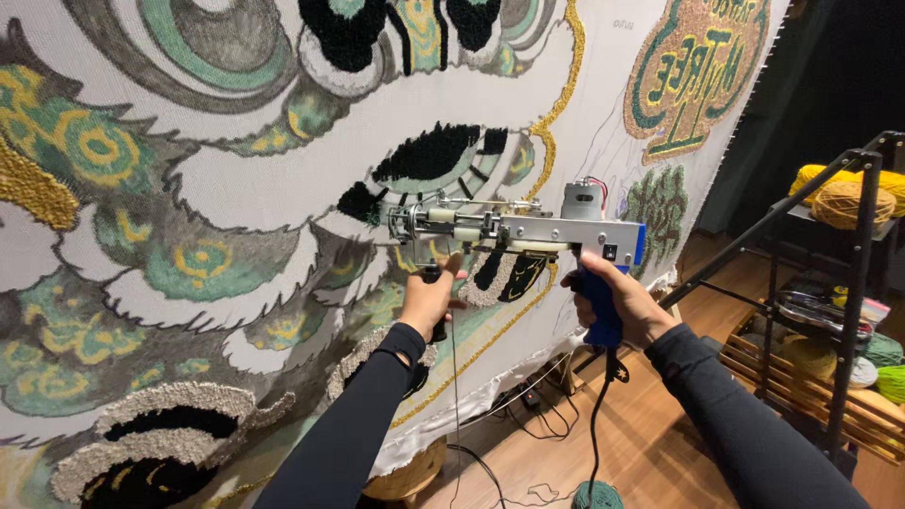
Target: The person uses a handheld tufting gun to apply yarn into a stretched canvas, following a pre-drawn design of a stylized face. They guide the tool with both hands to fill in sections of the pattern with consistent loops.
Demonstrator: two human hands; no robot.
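Head view, the only one: tufting gun (pixel 514 231) sits mid-frame, held level w/ its needle end at 9 o'clock pressed toward the stretched cloth (pixel 283 179); whether the tip is actually through the cloth I can't tell. Right hand (pixel 617 302) is closed around the blue rear grip at 5 o'clock of the gun body, cord dropping from the grip's base to the wood floor (pixel 650 443). Left hand (pixel 429 297) is closed on the black front handle under the nose, at 7 o'clock of the gun, fingers wrapped, thumb up. A thin yarn strand hangs down just beside the left wrist.

Handling, as a judgement: gun looks metal-bodied w/ a motor on top, so prob. fairly heavy and rigid, nose-heavy; the two handles are the right places to hold, away from the exposed mechanism and needle up front. Cloth looks taut but yielding; tufted areas are soft pile.

At 3 o'clock, well apart, stands a black rack (pixel 853 283) w/ yellow yarn cones (pixel 839 198) on top and green yarn lower down. Teal yarn ball (pixel 596 495) on the floor at 6 o'clock.
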